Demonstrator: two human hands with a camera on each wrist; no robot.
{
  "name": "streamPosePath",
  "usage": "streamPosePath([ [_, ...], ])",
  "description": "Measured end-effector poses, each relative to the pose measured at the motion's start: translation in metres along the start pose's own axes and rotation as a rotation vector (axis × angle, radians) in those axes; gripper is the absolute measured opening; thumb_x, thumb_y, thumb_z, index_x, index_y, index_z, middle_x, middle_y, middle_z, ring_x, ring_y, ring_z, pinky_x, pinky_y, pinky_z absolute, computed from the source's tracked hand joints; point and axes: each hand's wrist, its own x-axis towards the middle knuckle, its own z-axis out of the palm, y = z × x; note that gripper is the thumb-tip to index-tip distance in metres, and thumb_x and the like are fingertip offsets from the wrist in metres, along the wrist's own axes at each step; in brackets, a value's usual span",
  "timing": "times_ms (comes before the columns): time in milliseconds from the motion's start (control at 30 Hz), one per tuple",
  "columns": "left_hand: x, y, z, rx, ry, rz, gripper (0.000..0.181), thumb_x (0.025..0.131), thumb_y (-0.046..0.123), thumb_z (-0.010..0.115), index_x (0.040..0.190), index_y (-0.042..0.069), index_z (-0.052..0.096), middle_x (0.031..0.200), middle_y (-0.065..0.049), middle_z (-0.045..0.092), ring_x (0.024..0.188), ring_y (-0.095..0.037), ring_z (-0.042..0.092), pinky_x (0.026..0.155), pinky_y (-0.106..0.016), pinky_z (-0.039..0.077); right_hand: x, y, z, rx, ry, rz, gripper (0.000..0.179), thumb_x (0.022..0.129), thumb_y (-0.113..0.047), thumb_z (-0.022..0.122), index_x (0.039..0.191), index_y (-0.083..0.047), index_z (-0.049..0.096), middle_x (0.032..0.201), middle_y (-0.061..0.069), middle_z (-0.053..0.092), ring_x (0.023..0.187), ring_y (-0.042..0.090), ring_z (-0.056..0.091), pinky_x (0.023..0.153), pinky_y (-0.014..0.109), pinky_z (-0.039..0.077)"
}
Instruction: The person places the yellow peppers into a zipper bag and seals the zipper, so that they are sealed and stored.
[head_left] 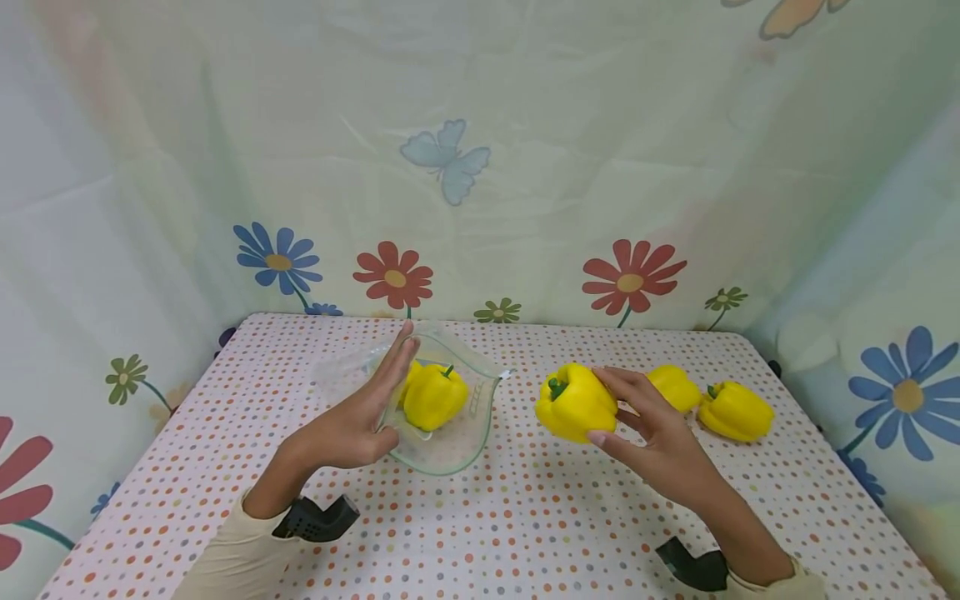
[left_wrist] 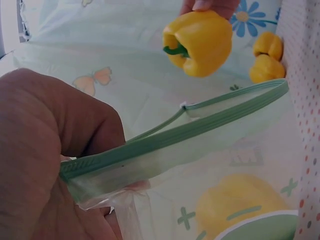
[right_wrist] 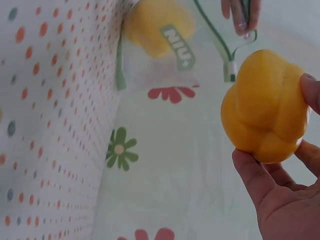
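Observation:
A clear zip bag [head_left: 457,454] with a green-edged mouth stands over the left-middle of the table. My left hand [head_left: 352,429] pinches the bag's rim between thumb and fingers, and the mouth gapes in the left wrist view. Inside sits a yellow bell pepper [head_left: 435,398], with more yellow partly hidden behind my fingers. To the right of the bag, my right hand [head_left: 660,442] holds another yellow bell pepper [left_wrist: 199,42] by its base, the green stem turned toward the bag. This pepper is raised and apart from the bag.
Two more yellow peppers, a rear one [head_left: 675,387] and a front one [head_left: 737,412], lie side by side on the right of the table. A dotted cloth [head_left: 525,533] covers the tabletop. Printed curtains [head_left: 525,167] hang behind and at both sides.

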Motion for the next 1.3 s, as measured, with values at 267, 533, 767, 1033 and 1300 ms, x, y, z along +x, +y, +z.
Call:
streamPosePath([
  [267, 0.001, 0.000, 0.000, -0.012, -0.012, -0.003, 0.111, 0.069, -0.018, 0.050, 0.154, 0.013, -0.015, 0.158, 0.004, -0.026, 0.146, -0.020, -0.012, 0.111, -0.054, 0.022, 0.013, -0.015, 0.018, 0.093, -0.047, -0.059, 0.071, 0.083, 0.000, 0.073, 0.146, -0.013, 0.045, 0.140, 0.004, 0.042, 0.123, 0.013, 0.047, 0.095, 0.024, 0.043],
  [533, 0.001, 0.002, 0.000, -0.024, -0.013, -0.003, 0.112, 0.069, -0.018, 0.050, 0.154, 0.013, -0.015, 0.158, 0.005, -0.025, 0.147, -0.020, -0.011, 0.112, -0.055, 0.020, 0.019, -0.022, 0.032, 0.145, -0.083, -0.093, 0.069, 0.084, -0.003, 0.073, 0.146, -0.015, 0.045, 0.140, 0.002, 0.042, 0.123, 0.021, 0.048, 0.096, 0.036, 0.045],
  [767, 0.001, 0.001, 0.001, -0.032, -0.009, -0.011, 0.112, 0.069, -0.018, 0.049, 0.154, 0.014, -0.016, 0.158, 0.005, -0.026, 0.147, -0.020, -0.006, 0.112, -0.053, 0.021, 0.023, -0.026, 0.042, 0.176, -0.130, -0.109, 0.068, 0.085, -0.004, 0.073, 0.146, -0.015, 0.046, 0.138, 0.003, 0.043, 0.121, 0.023, 0.050, 0.095, 0.041, 0.046],
  [1033, 0.000, 0.002, -0.001, -0.007, -0.019, -0.002, 0.113, 0.068, -0.018, 0.051, 0.154, 0.011, -0.016, 0.158, 0.003, -0.026, 0.147, -0.023, -0.009, 0.112, -0.054, 0.020, 0.028, -0.030, 0.056, 0.228, -0.179, -0.135, 0.065, 0.086, -0.004, 0.072, 0.145, -0.011, 0.047, 0.139, 0.004, 0.043, 0.122, 0.025, 0.050, 0.096, 0.042, 0.046],
  [1300, 0.000, 0.001, 0.000, -0.025, -0.009, 0.008, 0.110, 0.068, -0.017, 0.050, 0.154, 0.011, -0.013, 0.158, 0.003, -0.025, 0.146, -0.021, -0.012, 0.112, -0.057, 0.017, 0.036, -0.030, 0.071, 0.287, -0.245, -0.194, 0.067, 0.088, -0.004, 0.069, 0.148, -0.011, 0.042, 0.144, 0.003, 0.038, 0.123, 0.025, 0.049, 0.099, 0.040, 0.045],
])
